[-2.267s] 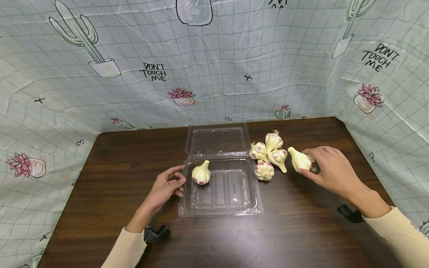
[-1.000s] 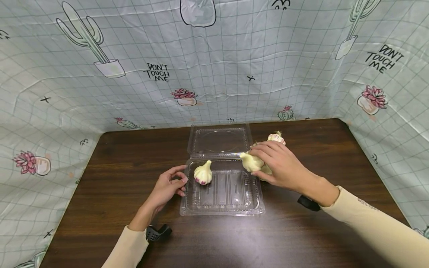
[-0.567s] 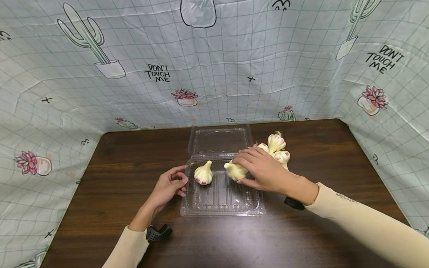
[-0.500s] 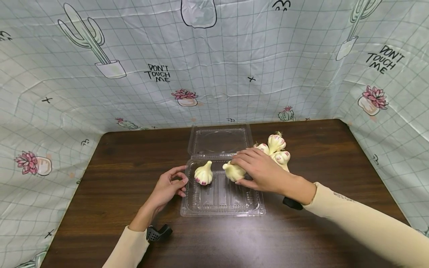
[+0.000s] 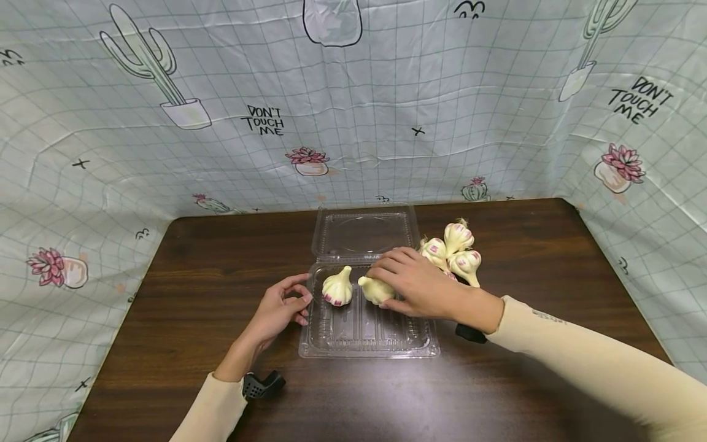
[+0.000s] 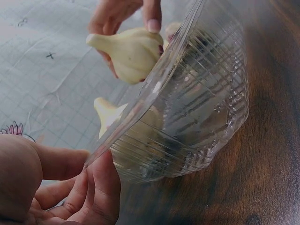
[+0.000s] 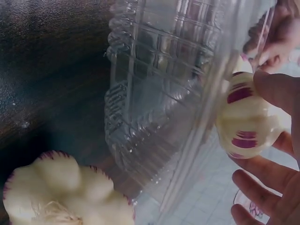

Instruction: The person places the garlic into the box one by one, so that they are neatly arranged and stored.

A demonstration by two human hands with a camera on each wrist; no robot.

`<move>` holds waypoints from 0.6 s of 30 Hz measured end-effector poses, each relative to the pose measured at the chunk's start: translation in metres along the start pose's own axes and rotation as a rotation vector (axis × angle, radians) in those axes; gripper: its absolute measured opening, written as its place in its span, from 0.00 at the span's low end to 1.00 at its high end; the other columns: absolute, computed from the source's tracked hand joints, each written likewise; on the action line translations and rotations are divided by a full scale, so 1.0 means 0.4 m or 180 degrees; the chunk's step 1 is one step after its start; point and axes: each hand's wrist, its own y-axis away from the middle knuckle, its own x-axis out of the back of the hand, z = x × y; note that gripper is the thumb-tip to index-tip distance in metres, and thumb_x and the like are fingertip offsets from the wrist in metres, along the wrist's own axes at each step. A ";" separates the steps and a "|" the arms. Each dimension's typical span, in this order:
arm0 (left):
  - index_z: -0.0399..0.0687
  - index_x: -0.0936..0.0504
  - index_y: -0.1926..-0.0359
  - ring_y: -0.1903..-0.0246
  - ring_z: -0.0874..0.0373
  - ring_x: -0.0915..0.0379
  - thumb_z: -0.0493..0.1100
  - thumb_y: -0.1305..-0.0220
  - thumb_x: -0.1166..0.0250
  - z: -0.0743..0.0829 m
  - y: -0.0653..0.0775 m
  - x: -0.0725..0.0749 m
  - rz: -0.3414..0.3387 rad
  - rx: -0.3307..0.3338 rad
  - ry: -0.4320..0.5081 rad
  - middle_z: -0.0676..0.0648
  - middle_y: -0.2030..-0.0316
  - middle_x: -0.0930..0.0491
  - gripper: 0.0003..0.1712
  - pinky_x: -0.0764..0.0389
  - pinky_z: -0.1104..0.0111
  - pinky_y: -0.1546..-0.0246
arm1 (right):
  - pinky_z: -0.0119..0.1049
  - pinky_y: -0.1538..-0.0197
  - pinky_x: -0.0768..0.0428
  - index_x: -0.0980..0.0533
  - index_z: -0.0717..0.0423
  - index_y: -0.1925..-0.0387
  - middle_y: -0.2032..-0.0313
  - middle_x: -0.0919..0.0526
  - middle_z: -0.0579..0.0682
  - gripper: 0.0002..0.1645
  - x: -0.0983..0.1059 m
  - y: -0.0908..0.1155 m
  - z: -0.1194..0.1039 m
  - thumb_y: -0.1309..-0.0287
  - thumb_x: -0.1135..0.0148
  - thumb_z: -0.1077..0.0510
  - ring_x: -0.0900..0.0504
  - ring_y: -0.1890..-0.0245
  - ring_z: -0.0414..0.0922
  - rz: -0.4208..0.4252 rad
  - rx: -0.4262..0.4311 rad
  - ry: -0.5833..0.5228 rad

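Note:
A clear plastic clamshell container (image 5: 353,347) lies with its lid back on the dark table. My left hand (image 5: 280,310) pinches its left rim between thumb and fingers, as the left wrist view shows closely. One garlic bulb (image 5: 337,287) stands inside at the left, stem toward the back. My right hand (image 5: 414,282) holds a second garlic bulb (image 5: 377,290) over the container, beside the first one. In the right wrist view this held bulb (image 7: 248,117) shows purple patches, with thumb and fingers around it at the level of the rim.
Several more garlic bulbs (image 5: 458,238) lie clustered just right of the container, partly behind my right hand. The raised lid (image 5: 366,233) rests toward the back of the table (image 5: 232,245). A printed cloth (image 5: 353,123) encloses the back and sides.
My right hand has carried the garlic bulb from the table's right side leftward over the container, past the cluster. My left hand has kept its pinch on the rim.

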 end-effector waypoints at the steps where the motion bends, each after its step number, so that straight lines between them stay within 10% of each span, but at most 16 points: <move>1: 0.27 0.36 0.25 0.72 0.62 0.25 0.28 0.23 0.42 0.000 0.000 0.000 0.0001 -0.0001 -0.0003 0.44 0.57 0.26 0.30 0.15 0.73 0.72 | 0.53 0.32 0.23 0.20 0.55 0.41 0.45 0.15 0.53 0.35 -0.002 -0.002 0.000 0.44 0.21 0.42 0.20 0.40 0.55 -0.0011 0.0017 0.0022; 18: 0.27 0.35 0.25 0.72 0.62 0.25 0.28 0.23 0.42 0.000 0.000 -0.001 0.0023 -0.0006 -0.0020 0.44 0.58 0.26 0.29 0.14 0.73 0.73 | 0.50 0.30 0.25 0.21 0.55 0.42 0.47 0.13 0.51 0.37 -0.044 -0.033 0.002 0.48 0.19 0.41 0.20 0.39 0.54 -0.0307 0.0206 0.0094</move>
